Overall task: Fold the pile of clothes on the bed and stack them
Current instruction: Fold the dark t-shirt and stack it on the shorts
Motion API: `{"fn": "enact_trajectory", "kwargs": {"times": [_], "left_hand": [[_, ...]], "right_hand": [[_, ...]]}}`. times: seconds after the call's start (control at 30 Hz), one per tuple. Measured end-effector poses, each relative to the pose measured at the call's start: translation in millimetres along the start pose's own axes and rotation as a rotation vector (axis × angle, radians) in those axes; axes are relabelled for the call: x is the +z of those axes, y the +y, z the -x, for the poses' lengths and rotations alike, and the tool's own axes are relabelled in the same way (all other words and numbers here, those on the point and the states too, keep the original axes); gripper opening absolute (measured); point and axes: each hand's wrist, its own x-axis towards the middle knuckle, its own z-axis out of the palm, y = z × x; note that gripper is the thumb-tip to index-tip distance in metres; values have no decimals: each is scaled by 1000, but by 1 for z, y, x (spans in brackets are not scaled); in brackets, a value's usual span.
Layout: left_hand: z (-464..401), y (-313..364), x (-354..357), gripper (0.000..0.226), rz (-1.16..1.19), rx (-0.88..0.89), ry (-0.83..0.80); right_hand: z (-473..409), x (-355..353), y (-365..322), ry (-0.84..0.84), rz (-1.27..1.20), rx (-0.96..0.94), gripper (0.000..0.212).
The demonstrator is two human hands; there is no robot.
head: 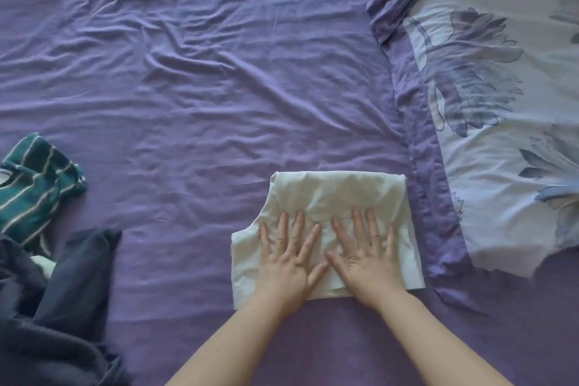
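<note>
Scene: A person stood at the near edge of a bed (194, 78) covered with a wrinkled purple sheet, seen from a head camera looking down.
Task's thing: A folded white garment (332, 194) lay flat near the bed's near edge, right of centre, its far end already doubled over.
Left hand (289, 263): Its grip was wide, fingers straight and spread, palm pressing the garment's near left part.
Right hand (366, 257): Its grip was likewise wide, fingers spread flat on the near right part; the two thumbs nearly touched.
Doing the step well: It looked like smoothing before a last fold. Pressing outward from the middle would probably push out creases; the uneven left edge seemed to need squaring first.
Unfolded pile: A teal striped garment (34, 188) and dark navy clothes (62, 301) lay heaped at the bed's near left corner, well apart from the white one.
Other things: A floral quilt (501, 122) lay along the right edge, just beside the garment, leaving little room for stacking there.
</note>
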Motion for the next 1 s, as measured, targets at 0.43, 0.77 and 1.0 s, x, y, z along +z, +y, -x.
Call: {"fn": "enact_trajectory", "kwargs": {"times": [0.43, 0.77, 1.0], "left_hand": [[80, -25, -63, 51, 95, -88, 86], [250, -169, -42, 53, 36, -349, -19], [306, -270, -35, 59, -87, -307, 62]], "right_hand": [[37, -54, -54, -81, -38, 106, 58], [126, 5, -205, -137, -199, -142, 83], [164, 13, -339, -50, -220, -269, 52]]}}
